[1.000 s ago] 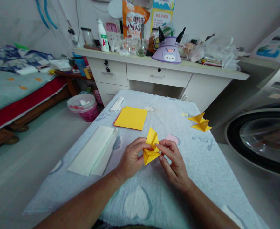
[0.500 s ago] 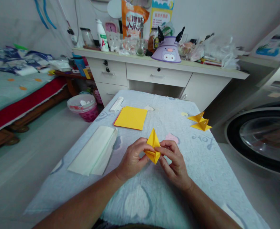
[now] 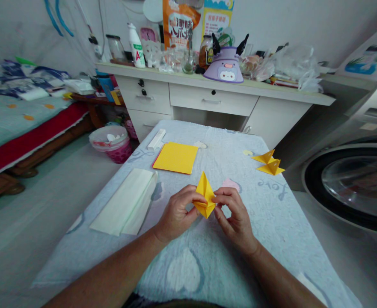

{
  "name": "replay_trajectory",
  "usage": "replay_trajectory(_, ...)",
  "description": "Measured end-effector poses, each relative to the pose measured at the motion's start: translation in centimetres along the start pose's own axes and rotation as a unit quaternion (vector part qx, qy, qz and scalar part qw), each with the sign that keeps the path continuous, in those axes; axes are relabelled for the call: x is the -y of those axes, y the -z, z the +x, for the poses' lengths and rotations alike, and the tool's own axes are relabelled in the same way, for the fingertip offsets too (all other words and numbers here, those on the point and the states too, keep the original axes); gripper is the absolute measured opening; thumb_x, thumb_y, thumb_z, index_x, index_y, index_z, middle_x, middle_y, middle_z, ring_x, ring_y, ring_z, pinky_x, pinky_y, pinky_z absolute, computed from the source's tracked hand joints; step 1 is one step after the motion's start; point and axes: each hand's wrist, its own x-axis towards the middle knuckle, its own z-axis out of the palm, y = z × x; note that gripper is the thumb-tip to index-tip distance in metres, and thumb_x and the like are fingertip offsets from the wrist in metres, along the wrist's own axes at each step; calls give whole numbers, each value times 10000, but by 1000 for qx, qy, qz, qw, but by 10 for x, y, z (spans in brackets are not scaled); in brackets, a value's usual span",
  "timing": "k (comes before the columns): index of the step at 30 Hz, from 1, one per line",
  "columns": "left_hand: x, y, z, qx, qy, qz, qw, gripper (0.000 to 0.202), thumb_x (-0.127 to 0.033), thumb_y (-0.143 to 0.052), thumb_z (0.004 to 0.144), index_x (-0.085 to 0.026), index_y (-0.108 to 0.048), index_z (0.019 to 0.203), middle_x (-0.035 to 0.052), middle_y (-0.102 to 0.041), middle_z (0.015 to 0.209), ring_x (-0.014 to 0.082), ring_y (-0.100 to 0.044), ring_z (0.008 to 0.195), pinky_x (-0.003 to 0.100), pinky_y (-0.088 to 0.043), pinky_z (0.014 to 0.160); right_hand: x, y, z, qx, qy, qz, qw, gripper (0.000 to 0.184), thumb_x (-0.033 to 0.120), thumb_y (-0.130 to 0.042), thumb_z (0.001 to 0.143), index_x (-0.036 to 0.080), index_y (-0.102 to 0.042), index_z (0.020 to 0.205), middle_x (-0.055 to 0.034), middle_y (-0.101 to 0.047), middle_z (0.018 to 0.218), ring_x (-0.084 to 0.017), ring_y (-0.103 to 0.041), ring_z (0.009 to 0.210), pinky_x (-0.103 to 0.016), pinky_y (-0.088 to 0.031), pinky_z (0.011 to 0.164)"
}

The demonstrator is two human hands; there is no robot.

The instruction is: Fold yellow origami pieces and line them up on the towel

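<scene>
Both hands hold a small folded yellow paper piece (image 3: 205, 193) just above the pale blue cloth on the table (image 3: 281, 222). My left hand (image 3: 177, 213) pinches its left side with thumb and fingers closed. My right hand (image 3: 235, 216) pinches its right side, fingers curled. The paper's point stands upward between the two hands.
A stack of yellow square sheets (image 3: 175, 157) lies farther back. Folded yellow paper pieces (image 3: 268, 162) sit at the right edge. A folded white cloth (image 3: 127, 201) lies at left, a white box (image 3: 156, 139) beyond. A cluttered desk (image 3: 214, 92) stands behind, a washing machine (image 3: 351, 179) at right.
The paper's lower flap has been folded in, so the piece is narrower and more compact. Both hands stay in about the same place, pinching it.
</scene>
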Motion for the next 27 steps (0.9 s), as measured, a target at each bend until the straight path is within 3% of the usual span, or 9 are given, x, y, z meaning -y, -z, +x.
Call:
replay_trajectory(7,3,0,-2,28,49,-10,998,189,-74,-619,797,-204,-662,927,-4,-588,815,119,-577,748,213,-443,669,4,1,4,4,3,-7,1000,244,85,-515,891,268,-588,1034,-40,-555,989,-170,-571,936,-327,-505,793)
replay_trajectory(13,3,-1,1,-8,138,-116,984,57,-140,-675,796,-178,-660,835,-5,-607,785,127,-590,736,221,-446,682,-2,-2,-2,-20,-50,37,998,287,135,-561,891,264,-526,1144,-50,-546,1015,-154,-556,847,-312,-509,721)
replay_trajectory(17,3,-1,2,-7,187,-169,968,59,-205,-692,815,-167,-652,836,15,-651,853,145,-623,808,245,-478,755,-2,-1,-1,-17,-38,34,999,261,148,-562,892,260,-541,1127,-49,-544,1010,-152,-550,823,-311,-506,701)
replay_trajectory(21,2,-1,1,6,177,-134,975,77,-229,-700,810,-167,-657,828,15,-646,816,145,-615,779,242,-474,728,2,1,3,-4,-17,12,1000,193,142,-548,892,254,-573,1047,-54,-559,1001,-169,-564,859,-314,-506,699)
replay_trajectory(27,1,0,1,19,97,-71,993,84,-120,-664,786,-189,-678,832,-1,-627,766,125,-601,719,218,-449,666,1,1,4,-1,-20,-5,1000,147,128,-533,888,244,-571,971,-49,-564,971,-170,-573,869,-307,-498,708)
